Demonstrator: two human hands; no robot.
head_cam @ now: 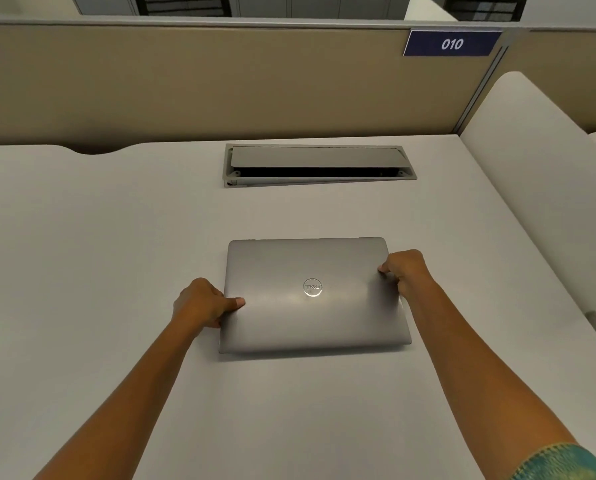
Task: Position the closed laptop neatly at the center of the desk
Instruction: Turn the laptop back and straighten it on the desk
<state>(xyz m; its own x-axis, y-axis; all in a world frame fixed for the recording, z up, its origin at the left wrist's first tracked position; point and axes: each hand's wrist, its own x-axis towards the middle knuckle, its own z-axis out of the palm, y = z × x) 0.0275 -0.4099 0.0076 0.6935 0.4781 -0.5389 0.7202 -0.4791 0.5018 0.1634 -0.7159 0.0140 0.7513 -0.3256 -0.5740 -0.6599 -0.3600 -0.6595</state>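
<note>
Two hands were clamped on the closed laptop (312, 296), the left hand (203, 303) at its left edge, the right hand (405, 271) at its right. Its long axis was seen roughly parallel to the tabletop's (81, 254) far edge, mid-tabletop, slightly skewed.

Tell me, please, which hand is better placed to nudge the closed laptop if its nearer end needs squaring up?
Probably the left hand: it grips the laptop lower on its side edge, closer to the near corner. The right hand holds higher, toward the far corner.
</note>
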